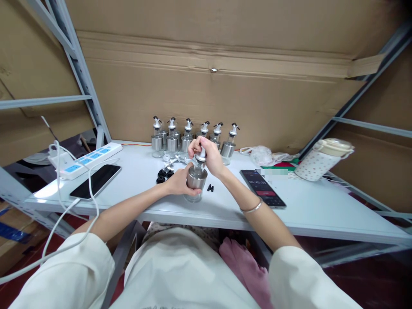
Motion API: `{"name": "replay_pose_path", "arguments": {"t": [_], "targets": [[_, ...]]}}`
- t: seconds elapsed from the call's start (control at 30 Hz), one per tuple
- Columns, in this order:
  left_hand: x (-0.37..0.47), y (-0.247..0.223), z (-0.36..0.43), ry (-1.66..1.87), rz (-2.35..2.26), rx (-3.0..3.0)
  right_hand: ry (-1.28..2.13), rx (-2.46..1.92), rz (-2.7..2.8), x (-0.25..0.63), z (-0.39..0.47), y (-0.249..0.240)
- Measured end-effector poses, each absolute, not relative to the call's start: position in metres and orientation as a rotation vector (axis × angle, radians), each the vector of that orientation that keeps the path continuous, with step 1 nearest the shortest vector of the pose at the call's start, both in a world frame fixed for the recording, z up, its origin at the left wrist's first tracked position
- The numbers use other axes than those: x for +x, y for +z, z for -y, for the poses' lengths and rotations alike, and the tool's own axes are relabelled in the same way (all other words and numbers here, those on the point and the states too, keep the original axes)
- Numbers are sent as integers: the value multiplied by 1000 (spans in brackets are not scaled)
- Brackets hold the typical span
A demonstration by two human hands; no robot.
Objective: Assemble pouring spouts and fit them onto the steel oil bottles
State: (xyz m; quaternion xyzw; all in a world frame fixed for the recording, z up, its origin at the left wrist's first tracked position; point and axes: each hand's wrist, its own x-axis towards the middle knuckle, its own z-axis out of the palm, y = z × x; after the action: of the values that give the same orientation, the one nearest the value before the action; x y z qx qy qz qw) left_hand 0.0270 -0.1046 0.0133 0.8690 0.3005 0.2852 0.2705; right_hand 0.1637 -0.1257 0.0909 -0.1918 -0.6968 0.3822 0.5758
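Note:
A glass oil bottle (196,178) with a steel sleeve stands near the table's front edge. My left hand (180,181) is wrapped around its body from the left. At the bottle's neck, my right hand (210,155) grips the white pour spout (201,155), whose top is mostly hidden by the fingers. Left of the bottle lie several black caps (162,175) and some white spout parts (174,160). Small black pieces (210,188) rest just right of its base. Behind stands a row of similar bottles (173,139) with black-tipped spouts.
A power strip (93,159) and a cabled phone (96,181) lie at the left. To the right are a phone showing a timer (262,189), a crumpled plastic bag (262,154) and a spotted flask (322,161). Cardboard (225,98) walls the back.

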Motion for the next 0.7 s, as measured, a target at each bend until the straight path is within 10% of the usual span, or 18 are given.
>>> {"name": "replay_pose_path", "arguments": {"t": [0.7], "targets": [[48, 63, 88, 1003, -914, 2373, 417, -726, 1416, 208, 96, 71]]}}
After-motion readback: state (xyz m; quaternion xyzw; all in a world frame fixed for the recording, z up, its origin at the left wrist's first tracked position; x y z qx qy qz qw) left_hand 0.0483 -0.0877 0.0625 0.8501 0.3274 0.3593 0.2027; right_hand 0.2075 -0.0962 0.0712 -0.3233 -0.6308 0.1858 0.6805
